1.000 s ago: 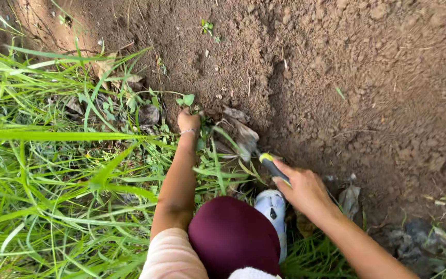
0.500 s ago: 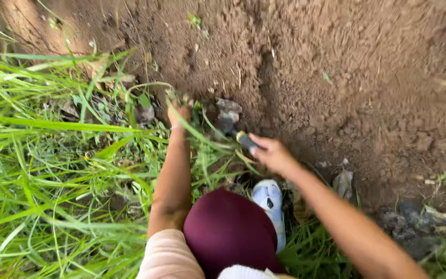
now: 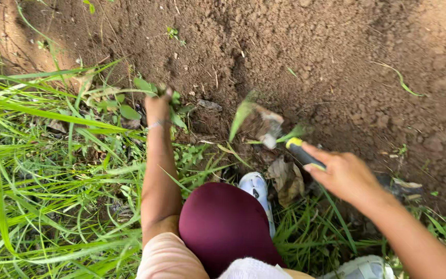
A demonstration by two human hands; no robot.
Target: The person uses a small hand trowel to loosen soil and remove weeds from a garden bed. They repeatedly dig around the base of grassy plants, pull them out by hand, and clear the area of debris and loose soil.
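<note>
the left hand [image 3: 158, 106] is clenched around a clump of leafy weeds [image 3: 143, 98] at the far edge of the grass [image 3: 37, 170], where it meets the bare soil [image 3: 311, 57]. to the right, the right hand [image 3: 344, 175] grasps the black and yellow handle of a small hand tool [image 3: 298, 150]; its blurred head sits among dirt and green blades just above the soil. a white shoe [image 3: 256, 188] lies near, between the 2 arms.

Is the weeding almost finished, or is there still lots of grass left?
Done: the brown soil ahead looks dug and mostly bare, with a few small sprouts. In hand: the left hand grips a leafy weed at the grass edge, and the right hand swings a hand tool, its blade blurred. Left: thick tall grass on the left side.
</note>
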